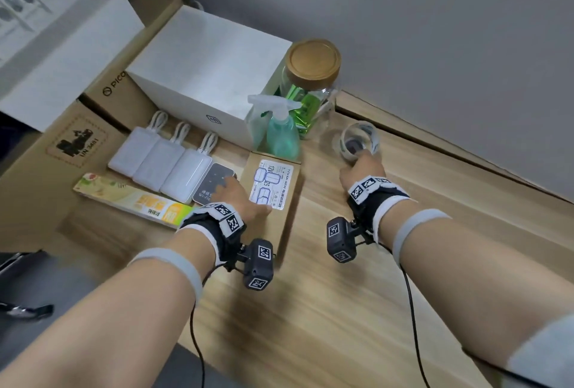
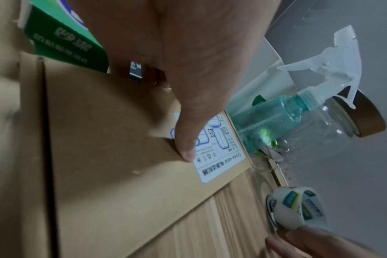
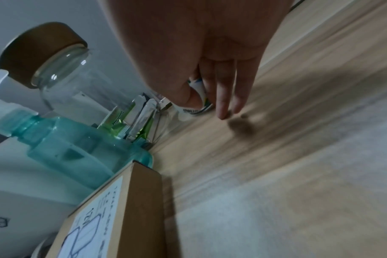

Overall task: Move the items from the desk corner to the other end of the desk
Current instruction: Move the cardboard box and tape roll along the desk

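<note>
My right hand (image 1: 360, 167) pinches a clear tape roll (image 1: 345, 139) near the wall. In the right wrist view the thumb curls against the roll (image 3: 191, 110) and two fingers point down at the desk. My left hand (image 1: 239, 198) rests on a flat brown cardboard box (image 1: 279, 232). Its thumb lies straight on the box's white label (image 2: 219, 157), and its fingers reach over the left edge towards a black Wi-Fi device (image 1: 214, 179). A teal spray bottle (image 1: 281, 136) and a glass jar with a wooden lid (image 1: 313, 77) stand behind the box.
Three white power banks (image 1: 161, 161) and a long green-yellow carton (image 1: 130, 198) lie left of the black device. A white box (image 1: 202, 70) and large cardboard cartons (image 1: 62, 139) fill the corner. The grey wall (image 1: 435, 46) runs along the wooden desk (image 1: 341, 310).
</note>
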Motion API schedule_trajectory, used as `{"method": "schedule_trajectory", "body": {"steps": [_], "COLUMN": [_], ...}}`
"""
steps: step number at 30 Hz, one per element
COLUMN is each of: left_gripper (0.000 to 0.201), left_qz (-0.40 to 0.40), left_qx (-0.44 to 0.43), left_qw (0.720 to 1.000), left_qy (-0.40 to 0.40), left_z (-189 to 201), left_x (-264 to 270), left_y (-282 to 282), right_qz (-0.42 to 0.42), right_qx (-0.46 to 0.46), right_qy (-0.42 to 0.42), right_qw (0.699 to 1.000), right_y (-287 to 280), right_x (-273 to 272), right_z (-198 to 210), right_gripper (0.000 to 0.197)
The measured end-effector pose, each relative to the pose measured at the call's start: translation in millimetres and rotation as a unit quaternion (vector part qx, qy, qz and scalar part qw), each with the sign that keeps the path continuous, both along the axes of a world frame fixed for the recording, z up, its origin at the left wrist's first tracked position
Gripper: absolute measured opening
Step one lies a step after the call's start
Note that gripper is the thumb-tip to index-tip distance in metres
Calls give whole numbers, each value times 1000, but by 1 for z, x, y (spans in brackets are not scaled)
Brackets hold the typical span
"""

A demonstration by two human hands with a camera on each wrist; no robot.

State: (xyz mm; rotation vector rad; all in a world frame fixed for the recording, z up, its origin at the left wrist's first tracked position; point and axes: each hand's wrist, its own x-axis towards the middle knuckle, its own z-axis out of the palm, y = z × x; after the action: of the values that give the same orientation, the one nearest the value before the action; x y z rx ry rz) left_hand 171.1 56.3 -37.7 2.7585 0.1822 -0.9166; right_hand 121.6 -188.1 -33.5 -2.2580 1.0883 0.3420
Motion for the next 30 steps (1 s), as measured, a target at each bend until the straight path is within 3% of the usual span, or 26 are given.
{"method": "schedule_trajectory", "body": {"steps": [3, 7, 10, 12, 16, 18, 22, 24, 27, 30], "left_gripper": [126, 122, 134, 124, 87, 77, 107, 106, 99, 105], "left_qz": [20, 54, 76, 102, 130, 149, 153, 122, 70, 11], "left_qx": [-29, -65, -101, -138, -238, -303, -391, -435, -455, -466], "left_qw": [999, 996, 992, 985, 961, 939, 899, 878, 866, 857], "left_qy": [2, 7, 18, 24, 49, 71, 127, 158, 195, 218], "left_z": [2, 11, 22, 23, 24, 23, 2, 6, 39, 67], "left_x": [-5, -16, -30, -38, -55, -64, -80, -99, -144, -200], "left_y": [-7, -22, -30, -31, -35, -39, -65, -90, -127, -167], "right_qz": [-18, 32, 70, 94, 103, 81, 1, -45, -135, -270], "right_qx": [-13, -20, 12, 44, 45, 42, 13, 0, 11, 70], "right_qy": [-45, -31, -35, -41, -53, -51, -47, -48, -54, -125], "right_qw": [999, 999, 997, 994, 992, 995, 999, 998, 989, 952], "right_y": [5, 18, 28, 30, 26, 22, 8, 1, -12, -22], "right_x": [-17, -49, -71, -84, -113, -134, -193, -231, -292, -355], "right_z": [-5, -13, -18, -14, 6, 19, 49, 65, 83, 102], "right_gripper": [41, 34, 40, 42, 22, 24, 36, 38, 39, 32]}}
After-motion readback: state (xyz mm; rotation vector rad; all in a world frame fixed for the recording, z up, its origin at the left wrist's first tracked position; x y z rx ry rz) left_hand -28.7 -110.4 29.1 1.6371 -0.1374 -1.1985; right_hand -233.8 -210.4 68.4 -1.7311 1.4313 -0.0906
